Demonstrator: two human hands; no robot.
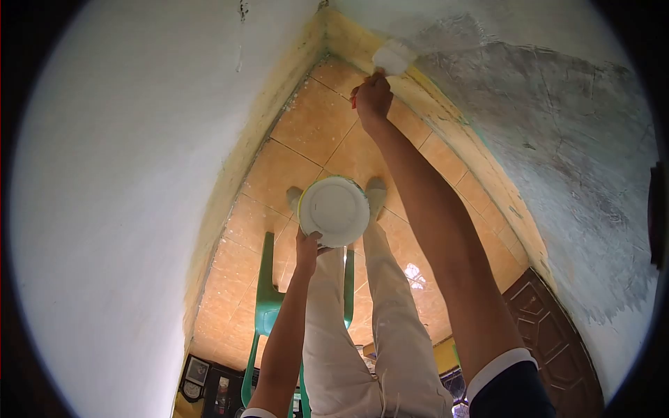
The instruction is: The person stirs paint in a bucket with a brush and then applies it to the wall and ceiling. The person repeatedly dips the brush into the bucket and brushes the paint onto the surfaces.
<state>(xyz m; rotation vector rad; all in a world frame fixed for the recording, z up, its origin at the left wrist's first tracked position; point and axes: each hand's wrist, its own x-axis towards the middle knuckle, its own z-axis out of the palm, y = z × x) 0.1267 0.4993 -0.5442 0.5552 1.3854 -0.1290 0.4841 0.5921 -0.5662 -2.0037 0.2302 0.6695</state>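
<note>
My left hand (306, 252) is closed on the rim of a round white tub (336, 211), held out in front of my legs. The tub's inside is white; whether that is paint or bare plastic is hard to tell. My right hand (374, 97) reaches far forward, wrapped around a paintbrush (394, 57) with a red handle end and a wide white head. The brush head lies against the lower part of the right wall, near the corner, where the yellow band meets the grey area.
A white wall (118, 174) rises on the left, and a patchy grey wall (543, 139) on the right. Orange floor tiles (313, 125) carry white specks. A green plastic chair (267, 299) stands by my legs. A brown panelled door (550, 341) is at lower right.
</note>
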